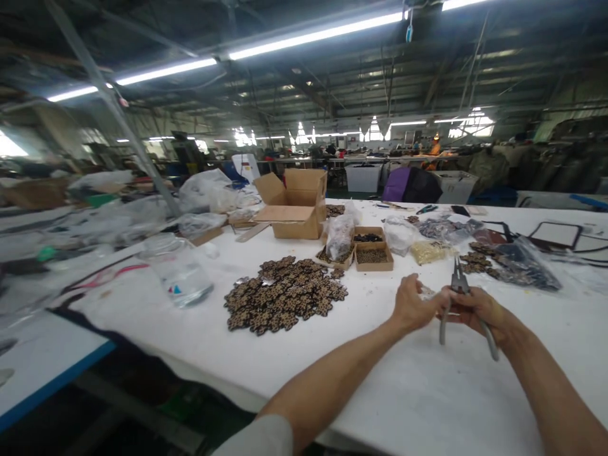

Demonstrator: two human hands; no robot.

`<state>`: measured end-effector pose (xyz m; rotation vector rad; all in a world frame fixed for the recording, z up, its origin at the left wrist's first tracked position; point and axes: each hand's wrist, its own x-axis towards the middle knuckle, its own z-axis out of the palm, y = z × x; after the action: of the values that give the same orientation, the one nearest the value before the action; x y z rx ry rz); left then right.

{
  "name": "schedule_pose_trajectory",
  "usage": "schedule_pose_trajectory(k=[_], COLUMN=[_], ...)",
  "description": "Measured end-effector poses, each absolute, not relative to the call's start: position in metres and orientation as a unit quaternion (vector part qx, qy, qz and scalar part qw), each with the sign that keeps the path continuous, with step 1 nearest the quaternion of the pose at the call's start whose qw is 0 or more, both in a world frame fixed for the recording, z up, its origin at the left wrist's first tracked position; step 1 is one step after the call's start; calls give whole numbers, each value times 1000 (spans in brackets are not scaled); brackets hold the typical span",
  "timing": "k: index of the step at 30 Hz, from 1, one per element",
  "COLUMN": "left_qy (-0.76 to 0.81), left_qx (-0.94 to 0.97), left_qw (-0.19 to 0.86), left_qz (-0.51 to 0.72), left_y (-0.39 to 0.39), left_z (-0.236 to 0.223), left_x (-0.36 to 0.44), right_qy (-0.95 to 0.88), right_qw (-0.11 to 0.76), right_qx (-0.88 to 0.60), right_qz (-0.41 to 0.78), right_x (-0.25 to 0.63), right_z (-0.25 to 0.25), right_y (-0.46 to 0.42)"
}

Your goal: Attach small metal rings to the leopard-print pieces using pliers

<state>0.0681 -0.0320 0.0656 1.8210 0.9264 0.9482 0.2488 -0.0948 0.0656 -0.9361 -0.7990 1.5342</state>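
Note:
Over the right side of the white table, my two hands meet. My right hand is closed around a pair of pliers with grey handles; the jaws point up and away from me. Touching it at the fingertips, my left hand has its fingers curled. A small pale bit shows near the left fingers, too blurred to name. To the left lies a heap of brown and black flower-shaped pieces. Beyond my hands sit a bag of yellowish small parts and more flower-shaped pieces.
Small cardboard boxes of tiny parts stand mid-table, by an open carton. A clear plastic jug is at the left. Plastic bags and dark frames lie at the right. A metal pole rises at the left.

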Motion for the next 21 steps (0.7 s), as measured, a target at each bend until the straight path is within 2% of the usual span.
schedule_pose_trajectory(k=[2,6,11,21], left_qy=[386,333,253,253], left_qx=[696,630,602,665], left_qw=[443,582,663,591], left_qz=[412,393,367,380], left_y=[-6,33,42,46], left_z=[73,77,71,60], left_x=[59,30,-4,-3], right_qy=[-358,-416,-431,-422], right_qw=[516,429,365,348], right_qx=[-384,-350,-337,-334], right_qz=[677,721,753,768], right_x=[242,210,179,169], right_z=[75,78,60,50], right_y=[-101,-106,-104,-97])
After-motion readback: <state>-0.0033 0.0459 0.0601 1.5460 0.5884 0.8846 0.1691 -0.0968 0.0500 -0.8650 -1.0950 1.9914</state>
